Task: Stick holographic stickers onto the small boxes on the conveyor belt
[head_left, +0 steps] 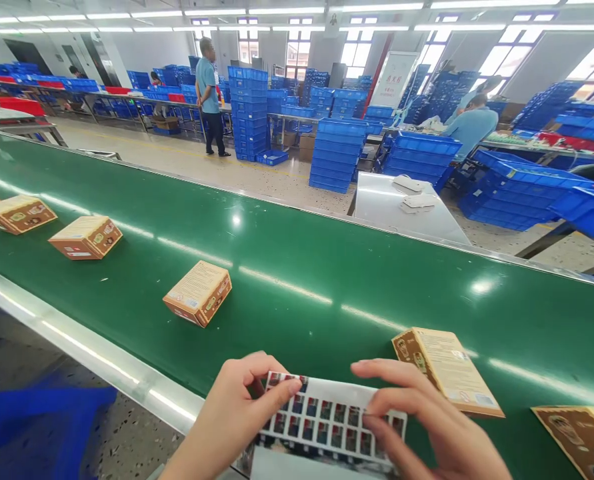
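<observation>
Grip: left hand and right hand, fingers pinching printed sheet along its top edge, over near rim of green belt | Risk: thin sheet may buckle or slip; box just beside right hand could get knocked

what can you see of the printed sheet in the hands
The printed sheet is flat white paper or card with a grid of small red and blue pictures and a plain grey strip below. It is held near flat over the near edge of the green belt, the left hand gripping its left end, the right hand its right. Its lower edge is out of view.
</observation>
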{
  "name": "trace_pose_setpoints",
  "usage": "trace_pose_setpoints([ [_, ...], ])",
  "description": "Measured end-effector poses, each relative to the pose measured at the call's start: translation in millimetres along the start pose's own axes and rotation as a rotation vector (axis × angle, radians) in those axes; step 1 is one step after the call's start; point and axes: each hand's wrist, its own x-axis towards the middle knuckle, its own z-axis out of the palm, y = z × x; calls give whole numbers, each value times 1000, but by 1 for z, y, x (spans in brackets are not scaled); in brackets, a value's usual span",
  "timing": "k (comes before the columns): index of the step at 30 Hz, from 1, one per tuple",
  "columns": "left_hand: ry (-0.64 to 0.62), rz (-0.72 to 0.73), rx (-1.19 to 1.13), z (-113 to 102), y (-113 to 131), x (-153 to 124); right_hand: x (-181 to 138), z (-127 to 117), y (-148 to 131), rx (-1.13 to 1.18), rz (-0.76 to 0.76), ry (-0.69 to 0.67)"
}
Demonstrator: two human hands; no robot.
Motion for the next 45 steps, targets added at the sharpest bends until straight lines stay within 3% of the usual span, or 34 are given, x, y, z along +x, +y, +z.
trace_pose_setpoints([
  [3, 292, 249, 257, -37, -17, 2, -1, -8, 23, 172, 312, 75],
  [6, 525, 292, 375, -74, -41, 6, 7, -8, 46, 302, 532, 86],
  [10, 394, 159, 394, -92, -59, 8, 32, 7, 44, 406, 578, 44],
  [17, 148, 112, 355, -60, -44, -9, 90, 56, 6, 663, 517, -80],
  [23, 40, 93, 322, -50, -34, -8, 134, 112, 17, 761, 578, -107],
  [28, 6, 59, 280, -36, -31, -8, 142, 145, 25, 856, 634, -98],
  [36, -8, 26, 229, -13, -27, -10, 122, 133, 31, 853, 686, -54],
  [45, -44, 37, 232, 3, -24, -9, 110, 124, 38, 647, 585, -17],
])
